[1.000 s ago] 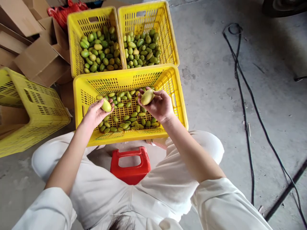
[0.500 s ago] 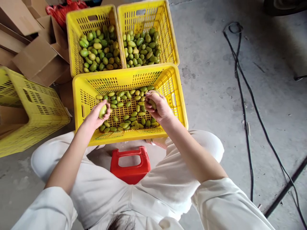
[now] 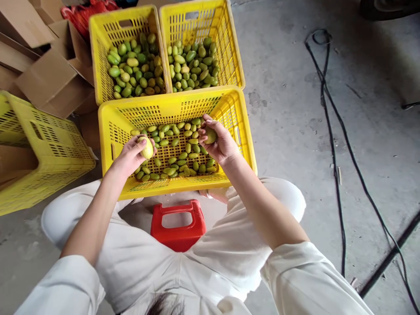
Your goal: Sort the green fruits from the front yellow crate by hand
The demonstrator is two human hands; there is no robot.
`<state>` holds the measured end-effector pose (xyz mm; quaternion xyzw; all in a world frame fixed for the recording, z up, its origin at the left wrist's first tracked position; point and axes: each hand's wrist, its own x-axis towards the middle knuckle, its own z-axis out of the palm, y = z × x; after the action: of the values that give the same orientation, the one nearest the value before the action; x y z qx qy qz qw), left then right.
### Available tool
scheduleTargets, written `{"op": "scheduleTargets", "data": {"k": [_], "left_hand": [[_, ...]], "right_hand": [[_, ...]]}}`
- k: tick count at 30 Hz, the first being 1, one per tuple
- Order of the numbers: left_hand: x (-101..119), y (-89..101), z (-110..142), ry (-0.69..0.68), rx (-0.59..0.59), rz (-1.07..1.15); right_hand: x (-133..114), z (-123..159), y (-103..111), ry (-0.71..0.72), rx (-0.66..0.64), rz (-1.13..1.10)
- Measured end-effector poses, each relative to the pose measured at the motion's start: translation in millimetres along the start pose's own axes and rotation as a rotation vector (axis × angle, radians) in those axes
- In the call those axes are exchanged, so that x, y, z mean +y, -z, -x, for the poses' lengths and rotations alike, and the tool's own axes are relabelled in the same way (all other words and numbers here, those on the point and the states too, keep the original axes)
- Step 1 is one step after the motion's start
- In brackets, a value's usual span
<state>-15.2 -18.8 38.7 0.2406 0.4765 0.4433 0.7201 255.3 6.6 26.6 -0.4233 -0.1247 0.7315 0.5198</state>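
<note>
My left hand (image 3: pixel 129 154) is closed around a pale yellow-green oval fruit (image 3: pixel 147 149), over the left side of the front yellow crate (image 3: pixel 177 190). Over the crate's right side, my right hand (image 3: pixel 221 142) curls around a darker green oval fruit (image 3: pixel 210 135), its thumb and forefinger raised. Beneath both hands, smaller green and yellowish oval fruits (image 3: pixel 171 171) lie scattered on the crate's slotted bottom. My fingers and palms partly hide the held fruits.
Behind stand a left yellow crate (image 3: pixel 95 57) and a right yellow crate (image 3: pixel 238 52), both holding larger similar fruits. Another yellow crate (image 3: pixel 59 140) and cardboard boxes (image 3: pixel 49 78) are at left. A red stool (image 3: pixel 179 238) sits between my legs; black cable (image 3: pixel 348 135) lies on the right floor.
The fingers of my right hand have loosened from a tight fist, showing more of its fruit. My left hand has turned, and its fruit now shows a paler yellow face.
</note>
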Motion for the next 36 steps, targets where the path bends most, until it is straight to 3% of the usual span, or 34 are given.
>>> {"op": "scheduleTargets", "data": {"k": [3,7,14,20,23,27,30,36], "left_hand": [[2.0,-0.9,2.2,0.046,-0.066,-0.036],[6.2,-3.3,3.8,0.088,-0.045,-0.026],[10.3,-4.3,-3.6,0.178,0.109,0.009],[16.2,-10.2,-0.9,0.143,0.232,0.136],[14.9,-10.1,1.0,0.201,0.205,0.088],[10.0,-9.0,2.0,0.12,0.078,0.039],[8.8,-8.6,1.5,0.1,0.039,0.018],[11.8,-9.9,-0.4,0.195,0.093,0.072]], "right_hand": [[0.9,4.2,-2.2,-0.041,-0.034,0.035],[3.4,7.5,-5.0,-0.09,-0.099,0.076],[-1.8,4.2,-3.1,-0.083,-0.146,0.051],[-4.0,7.3,-7.9,-0.109,-0.196,0.038],[-4.3,8.1,-6.7,-0.177,-0.21,0.018],[-2.8,8.1,-2.9,-0.244,-0.234,0.07],[2.0,8.5,-2.1,-0.217,-0.216,0.145],[10.4,6.2,-5.1,-0.075,-0.174,0.217]]}}
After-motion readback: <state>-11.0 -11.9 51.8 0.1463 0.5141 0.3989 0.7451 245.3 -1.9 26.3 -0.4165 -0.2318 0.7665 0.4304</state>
